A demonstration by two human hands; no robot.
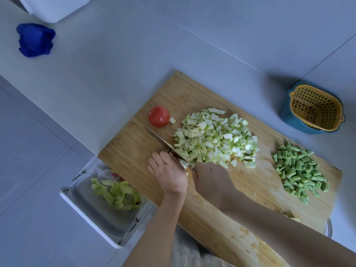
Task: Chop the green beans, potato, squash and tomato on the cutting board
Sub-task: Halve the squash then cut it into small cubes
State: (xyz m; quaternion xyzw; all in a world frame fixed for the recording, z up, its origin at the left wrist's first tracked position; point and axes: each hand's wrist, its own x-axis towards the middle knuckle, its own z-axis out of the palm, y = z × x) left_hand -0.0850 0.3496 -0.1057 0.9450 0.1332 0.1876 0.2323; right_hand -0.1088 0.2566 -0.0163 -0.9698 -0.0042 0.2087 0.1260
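Note:
A wooden cutting board (192, 97) lies on the white counter. It carries a large pile of diced squash (217, 137), a pile of chopped green beans (300, 170) at the right and a whole red tomato (159, 116) at the left. My right hand (210, 180) grips the handle of a knife (163, 141), whose blade lies along the left side of the squash pile. My left hand (167, 170) sits just left of the blade, fingers curled down over a small yellowish piece (186, 170) that is mostly hidden.
A white bin (90, 218) holding green peels stands below the board's left edge. A yellow colander in a blue bowl (312, 110) sits at the right. A blue cloth (34, 40) and a white container (55, 8) lie far left. A few yellowish bits (294, 218) lie at the board's near right.

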